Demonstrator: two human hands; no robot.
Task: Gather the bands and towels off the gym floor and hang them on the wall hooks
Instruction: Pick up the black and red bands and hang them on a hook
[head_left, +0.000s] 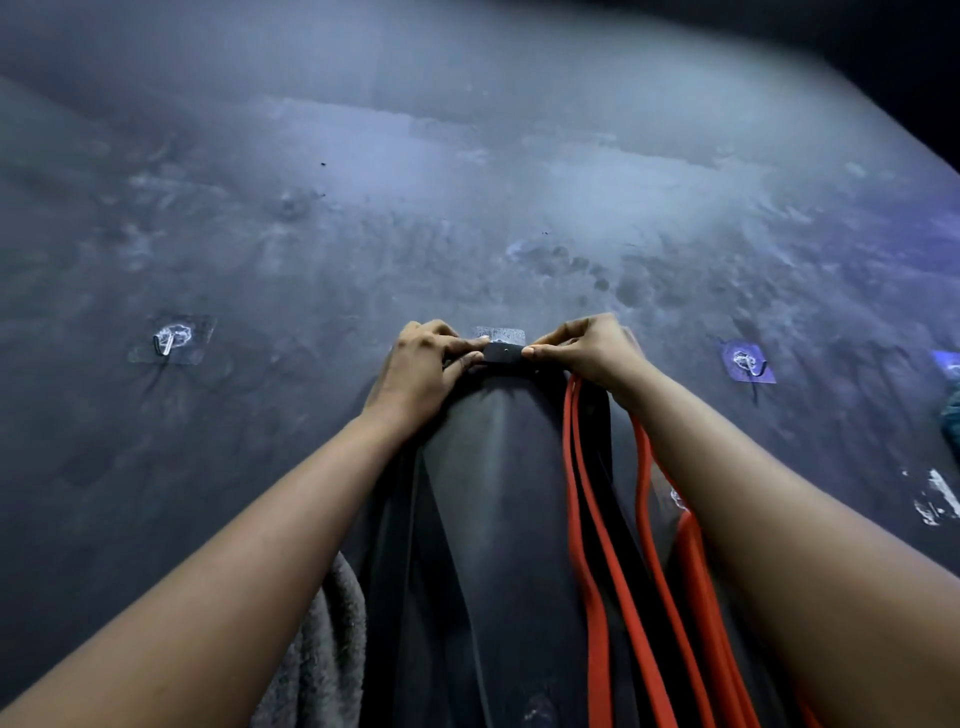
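left hand + right hand: pinch black band at hook | red bands: hang under right hand

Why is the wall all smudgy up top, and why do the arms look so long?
Head view: the wide-angle lens stretches the forearms and curves the wall; its top and the corners are dim and blurred, with a pale bluish glow mid-wall; the left hand and right hand pinching the black band look sharp.
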